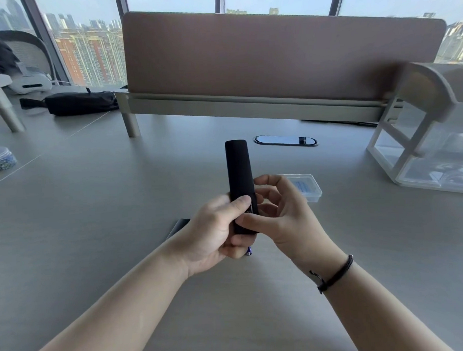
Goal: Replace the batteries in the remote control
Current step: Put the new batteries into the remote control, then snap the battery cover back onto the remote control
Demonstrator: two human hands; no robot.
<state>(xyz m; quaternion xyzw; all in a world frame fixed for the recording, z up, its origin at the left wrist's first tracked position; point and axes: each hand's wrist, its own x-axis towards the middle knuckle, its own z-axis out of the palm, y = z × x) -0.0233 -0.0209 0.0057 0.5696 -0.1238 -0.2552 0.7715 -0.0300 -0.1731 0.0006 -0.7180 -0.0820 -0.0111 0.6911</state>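
A long black remote control [238,169] stands tilted above the grey desk, its back toward me. My left hand [214,232] grips its lower end, thumb pressed across the open battery bay. My right hand [277,210] touches the same lower end from the right, its thumb on the bay and its fingers curled beside the remote. A blue battery tip [248,251] peeks out below my left fingers. A dark flat piece [180,225], likely the battery cover, lies on the desk behind my left hand. A clear plastic case with blue contents [308,187] rests just behind my right hand.
A tan divider panel [273,55] runs across the back of the desk, with an oval cable port [285,141] in front of it. A white clear-drawer organiser [429,152] stands at right. A black pouch [78,102] and a jar of small items [0,158] sit at left.
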